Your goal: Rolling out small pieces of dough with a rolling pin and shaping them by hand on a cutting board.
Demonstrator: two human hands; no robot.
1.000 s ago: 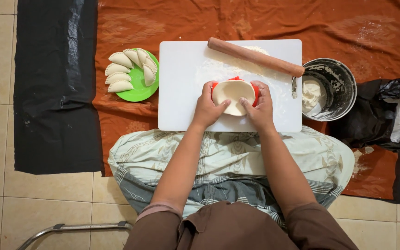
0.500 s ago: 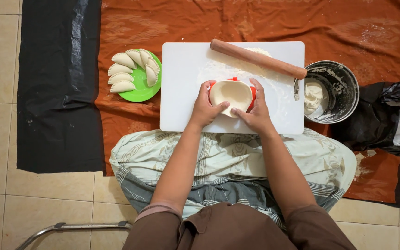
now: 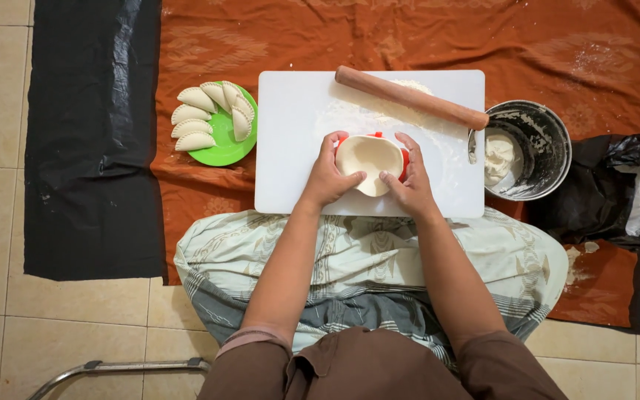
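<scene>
One large rust-orange cloth (image 3: 409, 37) covers the floor in the upper part of the frame, with one black plastic sheet (image 3: 90, 148) at its left. On the cloth, in the centre, lies one white rectangular cutting board (image 3: 290, 148). At the right of the board stands one round metal bowl (image 3: 550, 141) with a lump of white dough inside, and one long brown wooden rolling pin (image 3: 409, 97) lies slanted across the upper right of the board. At the upper left there is one small green plate (image 3: 224, 148) carrying six pale folded dumplings (image 3: 194, 118). In the middle of the board sits one red dumpling press (image 3: 404, 160) with a round sheet of pale dough (image 3: 368, 155) spread over it. The left hand (image 3: 327, 178) and the right hand (image 3: 412, 185) grip the press from both sides; the fingers are curled around its rim, with both thumbs touching the lower edge of the dough.
</scene>
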